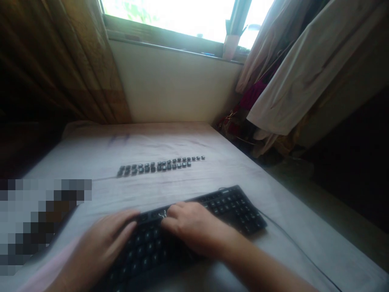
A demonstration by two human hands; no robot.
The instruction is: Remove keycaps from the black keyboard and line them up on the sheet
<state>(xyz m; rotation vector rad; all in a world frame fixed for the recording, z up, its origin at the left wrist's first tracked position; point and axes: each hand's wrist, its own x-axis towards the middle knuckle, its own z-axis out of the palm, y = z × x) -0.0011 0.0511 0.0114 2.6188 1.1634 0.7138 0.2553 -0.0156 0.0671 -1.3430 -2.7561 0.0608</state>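
A black keyboard (231, 207) lies at an angle on a table covered by a pale cloth (91, 150). My left hand (103, 239) rests flat on the keyboard's left end, fingers stretched forward. My right hand (191, 225) sits on the keyboard's top row, fingers curled in a pinch over a small silvery clip-like tool (163, 214) by a key. Further back, several removed black keycaps (158, 165) are laid out in two rows on the cloth.
The keyboard's cable (291, 239) runs off to the right along the table. A window (182, 16) and wall stand behind the table, a brown curtain (60, 61) on the left, hanging clothes (304, 69) on the right. A blurred patch covers the lower left.
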